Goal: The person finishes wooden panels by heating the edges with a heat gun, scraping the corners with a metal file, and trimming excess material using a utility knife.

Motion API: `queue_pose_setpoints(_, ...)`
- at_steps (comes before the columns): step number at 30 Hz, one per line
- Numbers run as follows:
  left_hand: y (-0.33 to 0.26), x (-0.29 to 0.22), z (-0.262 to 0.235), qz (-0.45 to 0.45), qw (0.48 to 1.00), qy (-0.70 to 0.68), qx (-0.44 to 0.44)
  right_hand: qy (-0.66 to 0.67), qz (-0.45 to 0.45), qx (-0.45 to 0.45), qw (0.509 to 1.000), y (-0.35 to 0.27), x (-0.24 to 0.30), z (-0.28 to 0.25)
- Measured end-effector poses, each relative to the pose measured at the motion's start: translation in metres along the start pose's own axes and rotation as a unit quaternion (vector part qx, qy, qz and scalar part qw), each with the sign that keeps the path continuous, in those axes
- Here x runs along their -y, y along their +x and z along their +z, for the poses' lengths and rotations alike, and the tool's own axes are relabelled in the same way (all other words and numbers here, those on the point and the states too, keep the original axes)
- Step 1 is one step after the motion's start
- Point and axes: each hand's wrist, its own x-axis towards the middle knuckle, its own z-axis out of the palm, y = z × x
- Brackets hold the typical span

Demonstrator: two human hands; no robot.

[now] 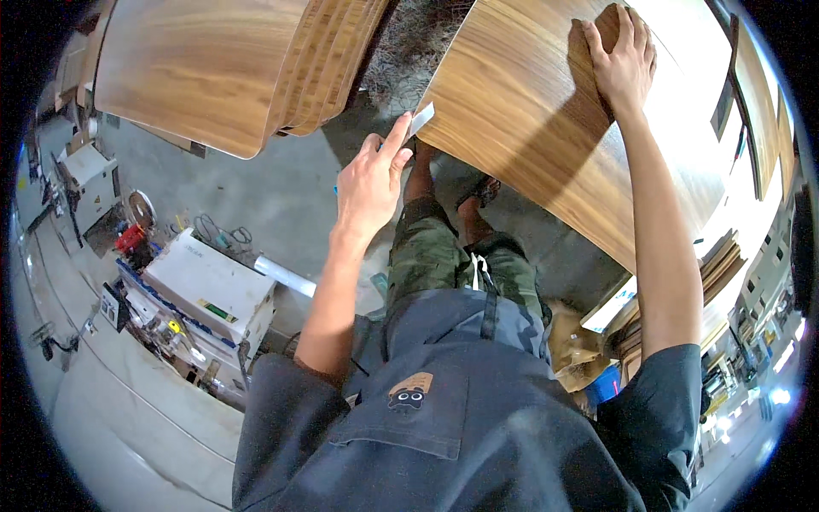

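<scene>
A wood-grain panel (520, 107) with a rounded corner lies in front of me to the right. My left hand (368, 189) is closed around a flat, pale metal blade (422, 118), its index finger stretched along it. The blade's tip is at the panel's left edge near the rounded corner; whether it touches is hard to tell. Its handle is hidden in my hand, so its exact kind does not show. My right hand (624, 68) rests on the panel's far part, fingers spread and nothing held, casting a dark shadow on the surface.
A stack of similar wood-grain panels (200, 68) stands at the far left. Lower left is a white machine (209, 277) with a white tube (286, 276) beside it. Brown paper (573, 346) and more stacked boards (721, 264) are at the right. Shavings (409, 51) cover the far floor.
</scene>
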Motion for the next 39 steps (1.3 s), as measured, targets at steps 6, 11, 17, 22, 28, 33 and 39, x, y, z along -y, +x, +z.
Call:
queue_pose_setpoints(6, -0.004, 0.012, -0.005, 0.029, 0.998, 0.035, 0.035, -0.005, 0.02, 0.003, 1.0, 0.0, 0.009, -0.01)
queue_pose_setpoints(11, 0.018, 0.017, -0.013, 0.07, 0.995, 0.073, 0.018, -0.017, 0.017, 0.006, 1.0, 0.001, 0.006, -0.009)
queue_pose_setpoints(17, 0.056, -0.001, -0.034, 0.114, 0.986, 0.116, 0.042, -0.04, 0.027, 0.027, 0.998, 0.002, 0.005, -0.009)
queue_pose_setpoints(22, 0.073, -0.002, -0.038, 0.141, 0.98, 0.133, 0.051, -0.027, 0.032, 0.037, 0.998, 0.003, 0.008, -0.012)
queue_pose_setpoints(28, 0.053, 0.004, -0.043, 0.127, 0.979, 0.143, 0.072, -0.016, 0.02, 0.021, 0.999, -0.002, 0.014, -0.02)
queue_pose_setpoints(33, 0.06, -0.001, -0.05, 0.129, 0.979, 0.14, 0.075, -0.041, 0.119, 0.018, 0.992, -0.062, 0.014, -0.014)
queue_pose_setpoints(39, 0.096, -0.016, -0.065, 0.162, 0.968, 0.16, 0.104, -0.06, 0.154, 0.064, 0.984, -0.088, 0.029, -0.035)
